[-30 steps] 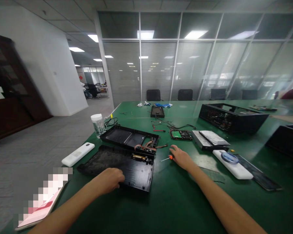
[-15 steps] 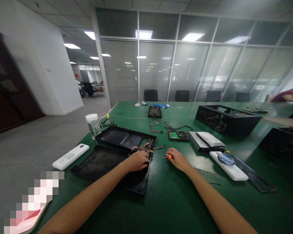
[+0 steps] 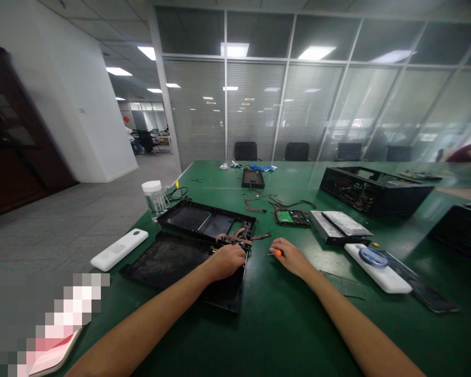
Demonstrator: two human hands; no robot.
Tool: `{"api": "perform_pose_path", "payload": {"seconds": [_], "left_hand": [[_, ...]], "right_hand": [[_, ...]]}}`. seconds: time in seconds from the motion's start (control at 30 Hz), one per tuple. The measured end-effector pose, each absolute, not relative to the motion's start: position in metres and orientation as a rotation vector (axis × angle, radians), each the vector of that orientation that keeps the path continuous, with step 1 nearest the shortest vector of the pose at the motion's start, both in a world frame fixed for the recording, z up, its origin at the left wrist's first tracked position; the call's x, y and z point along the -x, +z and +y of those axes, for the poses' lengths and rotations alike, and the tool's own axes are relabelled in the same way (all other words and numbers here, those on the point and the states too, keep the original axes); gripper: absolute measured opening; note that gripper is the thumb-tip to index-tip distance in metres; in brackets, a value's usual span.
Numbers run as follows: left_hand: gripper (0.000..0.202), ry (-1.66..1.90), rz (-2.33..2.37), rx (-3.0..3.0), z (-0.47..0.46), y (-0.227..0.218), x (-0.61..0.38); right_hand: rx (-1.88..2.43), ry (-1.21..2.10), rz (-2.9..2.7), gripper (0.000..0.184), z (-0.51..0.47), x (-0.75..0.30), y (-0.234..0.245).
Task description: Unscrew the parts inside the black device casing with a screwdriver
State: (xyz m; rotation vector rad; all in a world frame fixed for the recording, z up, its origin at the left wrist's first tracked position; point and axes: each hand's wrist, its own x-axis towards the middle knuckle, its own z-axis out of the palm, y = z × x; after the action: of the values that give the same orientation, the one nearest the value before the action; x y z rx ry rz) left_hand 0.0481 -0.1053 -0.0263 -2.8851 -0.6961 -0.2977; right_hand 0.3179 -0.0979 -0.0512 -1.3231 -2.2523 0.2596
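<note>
My left hand (image 3: 225,261) rests with curled fingers on the far right corner of a flat black plastic cover (image 3: 172,259), close to a bundle of red and brown wires (image 3: 237,236). What its fingers grip, if anything, is hidden. Behind the cover lies an open black case tray (image 3: 204,219). My right hand (image 3: 292,256) lies on the green table (image 3: 282,324), its fingers closed on a small screwdriver with an orange handle (image 3: 273,253).
A white remote-like bar (image 3: 119,250) and a clear jar (image 3: 154,199) sit at the left. A green circuit board (image 3: 291,217), a silver drive (image 3: 339,225), a white bar with a blue ring (image 3: 377,266) and black chassis boxes (image 3: 372,189) lie at the right. Another person's sleeve (image 3: 469,152) shows far right.
My left hand has moved from the cover's near edge up to its far right corner by the wires. My right hand has closed on the orange screwdriver and barely shifted.
</note>
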Motion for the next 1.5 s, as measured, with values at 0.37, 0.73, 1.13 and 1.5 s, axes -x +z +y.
{"api": "perform_pose_path", "payload": {"seconds": [0.37, 0.73, 1.13, 1.5], "left_hand": [[0.019, -0.481, -0.983, 2.911, -0.109, -0.022, -0.044], [0.023, -0.386, -0.802, 2.927, -0.104, -0.024, -0.046], [0.022, -0.366, -0.762, 2.794, -0.107, -0.024, -0.048], [0.02, -0.425, -0.738, 2.867, -0.102, -0.025, -0.045]], "right_hand": [[1.298, 0.274, -2.256, 0.026, -0.096, -0.32, -0.05], [1.265, 0.251, -2.252, 0.022, -0.098, -0.318, -0.049], [1.474, 0.349, -2.044, 0.026, -0.1, -0.314, -0.04], [1.423, 1.039, -1.569, 0.035, -0.103, -0.315, -0.026]]}}
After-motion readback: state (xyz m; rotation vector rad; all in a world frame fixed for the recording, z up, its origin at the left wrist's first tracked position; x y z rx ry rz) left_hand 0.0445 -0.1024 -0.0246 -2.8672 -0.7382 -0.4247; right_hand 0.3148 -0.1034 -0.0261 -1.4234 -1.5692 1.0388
